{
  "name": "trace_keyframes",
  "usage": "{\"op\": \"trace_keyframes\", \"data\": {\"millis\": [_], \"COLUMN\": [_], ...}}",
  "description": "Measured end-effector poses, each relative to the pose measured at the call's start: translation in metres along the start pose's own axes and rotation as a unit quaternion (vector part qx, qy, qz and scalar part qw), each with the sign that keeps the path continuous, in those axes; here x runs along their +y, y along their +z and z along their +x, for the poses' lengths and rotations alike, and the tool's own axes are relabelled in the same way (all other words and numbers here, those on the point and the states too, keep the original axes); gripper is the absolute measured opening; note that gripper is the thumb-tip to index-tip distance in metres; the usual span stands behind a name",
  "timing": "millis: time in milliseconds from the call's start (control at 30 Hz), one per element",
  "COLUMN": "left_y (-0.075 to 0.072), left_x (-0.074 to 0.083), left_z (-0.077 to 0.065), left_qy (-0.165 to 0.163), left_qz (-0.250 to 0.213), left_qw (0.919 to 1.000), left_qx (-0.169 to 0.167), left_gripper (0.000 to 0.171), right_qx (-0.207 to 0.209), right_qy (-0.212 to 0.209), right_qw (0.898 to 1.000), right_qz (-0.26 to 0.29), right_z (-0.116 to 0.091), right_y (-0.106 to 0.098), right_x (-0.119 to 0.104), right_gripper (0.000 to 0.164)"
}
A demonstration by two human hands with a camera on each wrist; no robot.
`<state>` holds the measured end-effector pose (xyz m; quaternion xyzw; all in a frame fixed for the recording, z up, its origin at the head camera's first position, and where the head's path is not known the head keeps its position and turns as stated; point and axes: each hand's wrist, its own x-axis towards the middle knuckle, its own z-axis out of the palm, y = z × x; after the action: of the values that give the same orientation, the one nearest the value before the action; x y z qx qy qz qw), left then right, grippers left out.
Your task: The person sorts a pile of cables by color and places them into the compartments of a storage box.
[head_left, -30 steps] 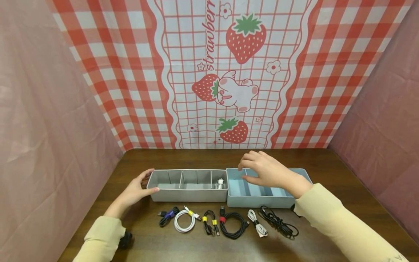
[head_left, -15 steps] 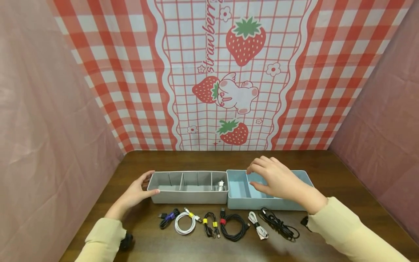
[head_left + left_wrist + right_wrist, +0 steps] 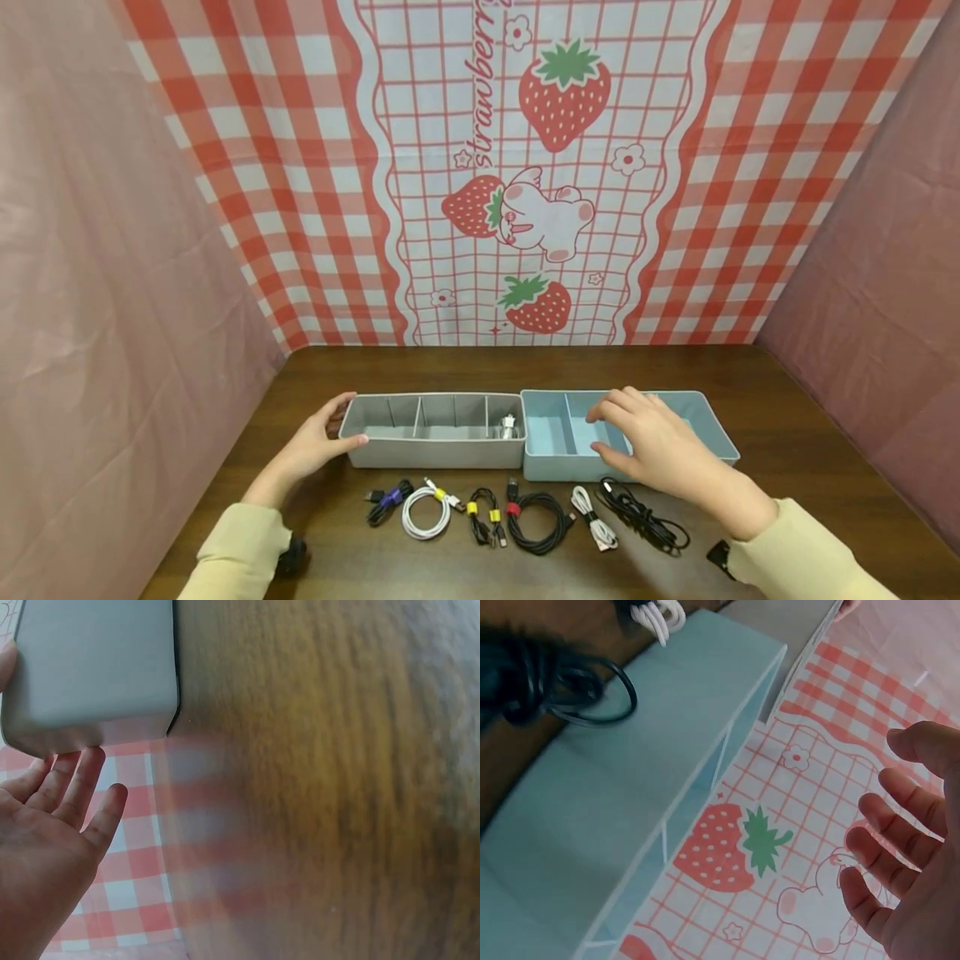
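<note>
My left hand point(image 3: 311, 446) holds the left end of a grey divided storage box point(image 3: 435, 455), thumb on its front rim. In the left wrist view, the fingertips meet the box's end wall. A small bundled white cable point(image 3: 507, 427) sits in the grey box's right compartment. Against that end stands a light blue divided storage box point(image 3: 562, 469). Over the blue box hovers my right hand point(image 3: 663, 442), fingers loosely bent and nothing in them. It hides part of the blue compartments. The right wrist view shows the same relaxed fingers apart from the blue box.
In front of the boxes lie a black cable with purple tie point(image 3: 389, 502), a white coil point(image 3: 426, 513), a yellow-tied cable point(image 3: 486, 517), a red-tied black coil point(image 3: 538, 522), a white bundle point(image 3: 594, 518) and a black bundle point(image 3: 642, 517). A strawberry-print cloth point(image 3: 555, 192) hangs behind.
My right hand has moved right and toward me above the blue box, uncovering its left compartments. The left hand stays at the grey box's end.
</note>
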<state>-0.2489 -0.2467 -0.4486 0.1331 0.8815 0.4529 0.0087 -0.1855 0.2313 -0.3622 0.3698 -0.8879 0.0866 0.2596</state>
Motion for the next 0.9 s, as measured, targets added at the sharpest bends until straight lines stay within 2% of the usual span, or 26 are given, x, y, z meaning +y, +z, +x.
{"op": "trace_keyframes", "data": {"millis": [367,600,733,900], "left_y": [0.001,0.001,0.001,0.002], "left_x": [0.000,-0.003,-0.004,-0.004], "left_z": [-0.001,0.000,0.001,0.000], "left_qy": [0.002,0.003,0.003,0.003], "left_qz": [-0.011,-0.019,-0.018,-0.017], "left_qw": [0.9999,0.9998,0.9998,0.9998], "left_qx": [0.001,0.003,0.003,0.002], "left_gripper": [0.076,0.076,0.077,0.078], "right_qx": [0.025,0.025,0.029,0.012], "right_qy": [0.033,0.082,0.095,0.115], "right_qw": [0.999,0.996,0.995,0.993], "right_qz": [-0.012,-0.014,-0.022,-0.023], "right_z": [-0.026,-0.043,-0.053,-0.065], "right_y": [0.018,0.031,0.039,0.048], "right_x": [-0.020,-0.032,-0.038,-0.042], "right_gripper": [0.039,0.039,0.041,0.042]}}
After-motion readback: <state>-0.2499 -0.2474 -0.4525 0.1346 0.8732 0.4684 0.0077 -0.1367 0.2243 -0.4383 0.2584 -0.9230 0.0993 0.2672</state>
